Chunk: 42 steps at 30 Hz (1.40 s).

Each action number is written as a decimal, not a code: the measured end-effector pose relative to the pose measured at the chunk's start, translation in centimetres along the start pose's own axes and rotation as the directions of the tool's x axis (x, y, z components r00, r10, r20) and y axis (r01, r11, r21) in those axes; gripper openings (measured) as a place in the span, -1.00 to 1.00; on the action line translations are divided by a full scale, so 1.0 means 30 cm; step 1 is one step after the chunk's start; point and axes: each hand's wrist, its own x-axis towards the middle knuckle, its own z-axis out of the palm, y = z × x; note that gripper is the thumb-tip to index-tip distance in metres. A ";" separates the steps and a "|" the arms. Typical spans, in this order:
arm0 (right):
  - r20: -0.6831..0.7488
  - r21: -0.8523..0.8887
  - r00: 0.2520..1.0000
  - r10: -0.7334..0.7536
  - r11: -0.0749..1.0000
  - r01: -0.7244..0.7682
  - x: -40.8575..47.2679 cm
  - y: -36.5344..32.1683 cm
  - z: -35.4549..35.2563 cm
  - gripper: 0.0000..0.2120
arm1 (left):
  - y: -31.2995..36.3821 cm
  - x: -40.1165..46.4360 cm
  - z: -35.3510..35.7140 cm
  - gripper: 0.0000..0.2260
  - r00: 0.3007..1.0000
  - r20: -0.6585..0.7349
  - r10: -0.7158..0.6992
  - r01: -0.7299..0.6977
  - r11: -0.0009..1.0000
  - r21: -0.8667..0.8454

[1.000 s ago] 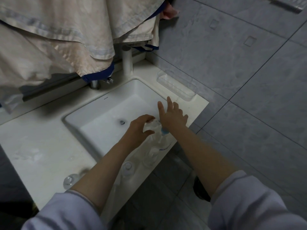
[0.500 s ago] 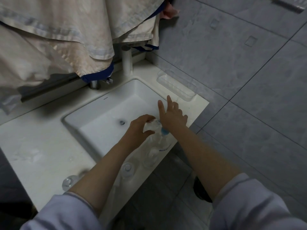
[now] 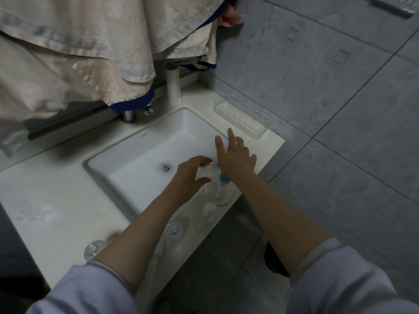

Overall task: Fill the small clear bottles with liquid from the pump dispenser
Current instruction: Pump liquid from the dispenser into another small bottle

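On the counter's front edge beside the sink stands the pump dispenser, a clear bottle with a blue collar. My right hand lies flat on its pump head with the fingers spread. My left hand is curled around a small clear bottle, held right by the pump's spout over the sink edge. More small clear bottles stand along the counter edge: one beside my left forearm and one further left. The liquid level in the held bottle is too dim to judge.
The white sink basin with its drain lies just behind my hands. A tap sits under hanging beige cloth. A clear tray rests at the counter's far right. Grey floor tiles drop off right of the counter edge.
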 end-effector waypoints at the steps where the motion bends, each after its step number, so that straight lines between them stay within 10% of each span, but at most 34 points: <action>1: 0.001 0.006 1.000 0.006 1.000 -0.006 -0.001 0.000 -0.002 -0.30 | -0.001 0.003 0.003 -0.59 1.000 -0.005 0.000 0.000 1.000 0.014; 42: 0.013 0.018 0.999 0.035 0.999 -0.035 -0.010 -0.002 0.010 -0.30 | 0.013 -0.016 0.004 -0.44 0.999 0.040 -0.034 0.037 0.996 -0.077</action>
